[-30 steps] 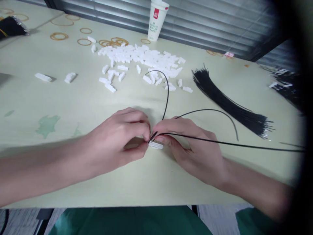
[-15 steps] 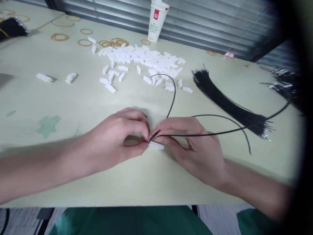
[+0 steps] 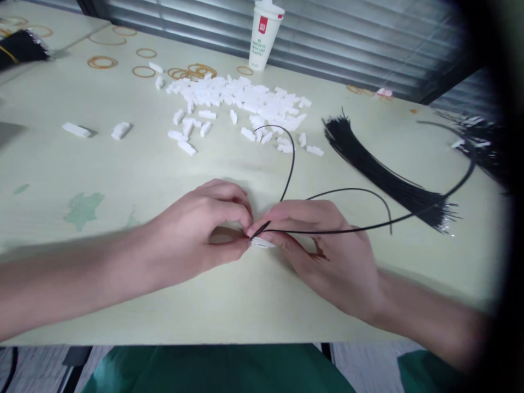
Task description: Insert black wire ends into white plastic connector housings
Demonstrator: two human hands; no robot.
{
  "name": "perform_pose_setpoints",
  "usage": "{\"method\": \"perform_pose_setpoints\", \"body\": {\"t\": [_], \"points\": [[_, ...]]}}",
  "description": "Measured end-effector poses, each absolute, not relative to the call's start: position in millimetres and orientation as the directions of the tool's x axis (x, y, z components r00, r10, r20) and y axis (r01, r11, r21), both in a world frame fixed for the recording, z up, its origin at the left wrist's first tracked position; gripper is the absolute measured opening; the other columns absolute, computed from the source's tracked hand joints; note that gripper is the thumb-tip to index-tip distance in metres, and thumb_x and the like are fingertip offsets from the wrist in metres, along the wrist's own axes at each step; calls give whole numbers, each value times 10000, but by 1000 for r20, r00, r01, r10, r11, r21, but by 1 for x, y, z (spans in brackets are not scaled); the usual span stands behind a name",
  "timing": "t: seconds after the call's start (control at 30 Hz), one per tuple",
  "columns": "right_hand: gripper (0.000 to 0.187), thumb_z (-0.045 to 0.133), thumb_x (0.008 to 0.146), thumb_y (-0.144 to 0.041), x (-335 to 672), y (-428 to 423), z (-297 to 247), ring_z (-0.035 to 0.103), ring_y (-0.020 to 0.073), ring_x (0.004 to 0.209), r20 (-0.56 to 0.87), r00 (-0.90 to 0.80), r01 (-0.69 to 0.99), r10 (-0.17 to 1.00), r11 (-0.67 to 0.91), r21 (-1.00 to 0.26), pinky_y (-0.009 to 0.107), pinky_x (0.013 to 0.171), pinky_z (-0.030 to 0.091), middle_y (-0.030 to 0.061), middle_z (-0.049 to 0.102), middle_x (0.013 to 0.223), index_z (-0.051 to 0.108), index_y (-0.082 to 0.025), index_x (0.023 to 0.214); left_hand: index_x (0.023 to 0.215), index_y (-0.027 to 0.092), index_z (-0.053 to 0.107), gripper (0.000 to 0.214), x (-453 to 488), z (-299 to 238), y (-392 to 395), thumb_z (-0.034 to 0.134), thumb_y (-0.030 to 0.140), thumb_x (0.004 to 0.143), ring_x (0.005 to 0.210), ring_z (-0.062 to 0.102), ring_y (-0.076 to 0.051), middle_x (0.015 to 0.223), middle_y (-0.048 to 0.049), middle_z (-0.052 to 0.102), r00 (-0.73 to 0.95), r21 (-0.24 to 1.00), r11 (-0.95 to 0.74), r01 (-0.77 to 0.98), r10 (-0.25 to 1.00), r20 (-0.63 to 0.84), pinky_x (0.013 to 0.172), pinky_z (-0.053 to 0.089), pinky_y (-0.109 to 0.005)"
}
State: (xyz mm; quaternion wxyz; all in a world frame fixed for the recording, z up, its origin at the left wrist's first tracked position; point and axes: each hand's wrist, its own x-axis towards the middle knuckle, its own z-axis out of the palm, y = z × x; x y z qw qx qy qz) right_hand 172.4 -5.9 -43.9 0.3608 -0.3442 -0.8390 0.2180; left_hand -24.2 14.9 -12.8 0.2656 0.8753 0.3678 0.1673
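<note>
A small white connector housing (image 3: 262,243) is held near the table's front, with its left end pinched between the thumb and forefinger of my left hand (image 3: 213,221). Black wires (image 3: 291,164) run out of its left end. My right hand (image 3: 327,240) is closed at the same spot, its thumb and forefinger gripping a black wire (image 3: 352,231) beside the housing. The wires fan out from there: one curls up and away, others arc to the right. My fingers partly hide the housing and the wire ends.
Beyond my hands lies a heap of white connector housings (image 3: 245,98), with several strays around it. A bundle of black wires (image 3: 380,169) lies at the right, finished-looking wires (image 3: 483,147) further right. Rubber bands (image 3: 196,71) and a paper cup (image 3: 265,38) are at the back.
My right fingertips have shifted slightly left towards my left hand, covering more of the housing. The loose wires on the right have swung, one tail now shorter in reach.
</note>
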Motion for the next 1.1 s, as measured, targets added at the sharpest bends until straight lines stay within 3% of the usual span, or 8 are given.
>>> {"method": "perform_pose_setpoints", "body": {"t": [0.2,0.37,0.53,0.63,0.83,1.1], "points": [[227,461,862,-124,172,-7,-46,612,94,844,427,-523,470,738,667,-577,169,679,510,-15,633,1004,564,-229,1034,816,160,658,113,-24,-15,15,549,157,786,974,535,-157,963,-41,579,674,591,-593,547,730,108,826,439,-251],[216,495,846,-132,170,-7,-44,601,124,853,459,-498,517,736,677,-524,232,721,494,-12,627,945,571,-257,1005,813,154,645,99,-24,-15,14,550,165,792,992,524,-155,977,-46,577,674,587,-601,542,728,123,823,446,-237],[248,483,862,-135,171,-5,-45,580,97,828,465,-516,422,719,686,-593,217,718,475,-26,608,944,563,-276,1049,815,156,653,111,-24,-15,14,545,159,794,983,523,-165,945,-45,581,676,581,-606,543,726,125,813,450,-252],[222,486,858,-134,171,-5,-46,581,115,874,446,-505,468,739,669,-577,227,732,475,-26,622,952,552,-260,1028,833,156,662,122,-24,-15,14,550,157,786,971,524,-174,941,-52,579,672,582,-600,549,731,120,809,450,-271],[289,508,775,-29,170,-5,-38,591,97,781,413,-521,538,747,663,-521,179,598,463,-35,613,877,501,-244,969,834,153,671,142,-24,-15,13,536,144,791,970,526,-175,946,-61,582,673,592,-595,543,730,117,810,447,-276],[335,459,684,53,165,-4,-39,578,86,754,479,-544,518,689,725,-454,158,588,467,-19,580,869,427,-199,904,830,165,672,133,-23,-17,14,547,158,782,987,526,-172,967,-54,584,666,590,-596,545,735,127,810,451,-268]]}}
